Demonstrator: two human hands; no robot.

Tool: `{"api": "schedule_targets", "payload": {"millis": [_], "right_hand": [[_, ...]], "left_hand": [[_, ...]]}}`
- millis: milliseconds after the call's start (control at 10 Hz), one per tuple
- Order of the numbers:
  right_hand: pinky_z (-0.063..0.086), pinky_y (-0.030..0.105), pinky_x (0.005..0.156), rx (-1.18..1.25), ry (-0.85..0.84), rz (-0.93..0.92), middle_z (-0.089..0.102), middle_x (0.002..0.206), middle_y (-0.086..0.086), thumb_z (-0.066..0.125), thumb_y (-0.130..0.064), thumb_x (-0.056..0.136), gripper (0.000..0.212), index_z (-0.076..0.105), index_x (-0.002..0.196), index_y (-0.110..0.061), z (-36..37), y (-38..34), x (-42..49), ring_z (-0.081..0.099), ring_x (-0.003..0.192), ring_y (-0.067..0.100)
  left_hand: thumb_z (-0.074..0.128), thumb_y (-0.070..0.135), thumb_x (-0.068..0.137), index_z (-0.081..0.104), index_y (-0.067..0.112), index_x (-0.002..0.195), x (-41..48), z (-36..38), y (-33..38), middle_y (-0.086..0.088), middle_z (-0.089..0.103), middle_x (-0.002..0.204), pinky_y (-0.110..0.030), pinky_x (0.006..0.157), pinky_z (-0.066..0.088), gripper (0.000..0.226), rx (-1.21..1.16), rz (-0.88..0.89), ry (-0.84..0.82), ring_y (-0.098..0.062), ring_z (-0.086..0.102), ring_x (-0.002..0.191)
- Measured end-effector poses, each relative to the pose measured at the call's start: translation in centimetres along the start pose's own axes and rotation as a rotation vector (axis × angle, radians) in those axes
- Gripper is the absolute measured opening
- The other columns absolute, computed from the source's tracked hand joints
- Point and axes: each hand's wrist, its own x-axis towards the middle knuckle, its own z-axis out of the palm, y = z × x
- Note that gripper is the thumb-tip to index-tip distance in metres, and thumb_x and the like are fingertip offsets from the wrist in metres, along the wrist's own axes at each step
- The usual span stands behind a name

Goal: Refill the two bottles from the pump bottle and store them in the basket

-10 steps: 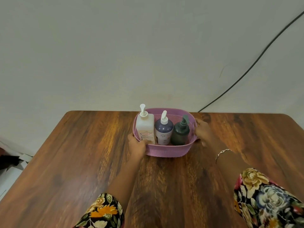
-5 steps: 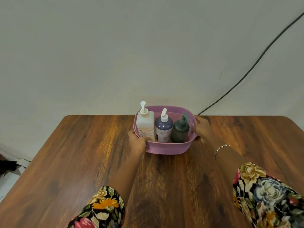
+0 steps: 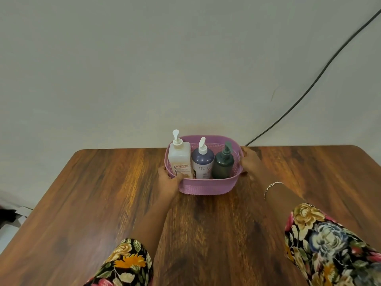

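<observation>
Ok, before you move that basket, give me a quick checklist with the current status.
1. In the basket: white pump bottle, purple bottle, dark green bottle: ok.
2. All three upright: ok.
3. Grip of left hand on the basket's left rim: ok.
4. Grip of right hand on its right side: ok.
5. Both bottles refilled: cannot tell, fill levels not visible.

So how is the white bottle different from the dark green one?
The white bottle is tall, boxy and labelled; the dark green bottle is shorter and rounded. The white bottle has a white pump, the dark green bottle a dark green one. Both stand upright in the pink basket.
</observation>
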Motion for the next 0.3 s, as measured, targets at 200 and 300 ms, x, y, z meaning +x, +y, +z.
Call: {"api": "schedule_targets", "payload": {"millis": [200, 300], "right_hand": [[0.047, 0.028, 0.079, -0.164, 0.05, -0.086, 0.055, 0.126, 0.007, 0.047, -0.009, 0.095, 0.036, 0.047, 0.13, -0.015, -0.6, 0.4, -3.3, 0.056, 0.102, 0.022], [0.042, 0.028, 0.083, -0.283, 0.123, -0.124, 0.052, 0.131, 0.009, 0.046, -0.016, 0.096, 0.039, 0.041, 0.134, -0.014, -1.0, 0.6, -6.5, 0.053, 0.111, 0.026]], "left_hand": [[0.062, 0.043, 0.084, 0.025, 0.014, 0.144, -1.6, -1.1, -0.1, -0.011, 0.023, 0.151, -0.046, 0.106, 0.031, 0.076, 0.431, 0.196, 0.128, -0.029, 0.026, 0.138], [0.051, 0.054, 0.086, 0.017, 0.014, 0.148, -3.1, -2.1, -0.1, -0.008, 0.009, 0.156, -0.049, 0.112, 0.017, 0.081, 0.666, 0.355, 0.225, -0.027, 0.003, 0.144]]}}
